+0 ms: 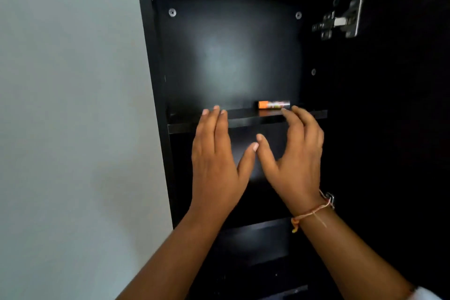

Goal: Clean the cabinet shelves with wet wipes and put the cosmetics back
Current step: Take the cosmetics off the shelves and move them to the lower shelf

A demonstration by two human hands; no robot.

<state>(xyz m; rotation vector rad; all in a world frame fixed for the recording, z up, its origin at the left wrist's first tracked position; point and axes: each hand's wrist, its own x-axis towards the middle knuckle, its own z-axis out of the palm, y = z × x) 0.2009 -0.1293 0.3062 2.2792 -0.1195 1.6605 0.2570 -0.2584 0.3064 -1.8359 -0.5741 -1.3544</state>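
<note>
A small orange and dark cosmetic tube (274, 104) lies on its side on the upper shelf (243, 118) of the black cabinet, near the back right. My right hand (294, 161) is raised just in front of the tube, fingers loosely bent, fingertips close to it and holding nothing. My left hand (214, 161) is flat with straight fingers, its fingertips at the shelf's front edge left of the middle. The two thumbs nearly touch. No wet wipe is in view.
The cabinet door (401, 105) stands open at the right with a metal hinge (341, 20) near the top. A lower shelf (253, 226) shows beneath my wrists. A pale wall (73, 105) fills the left side.
</note>
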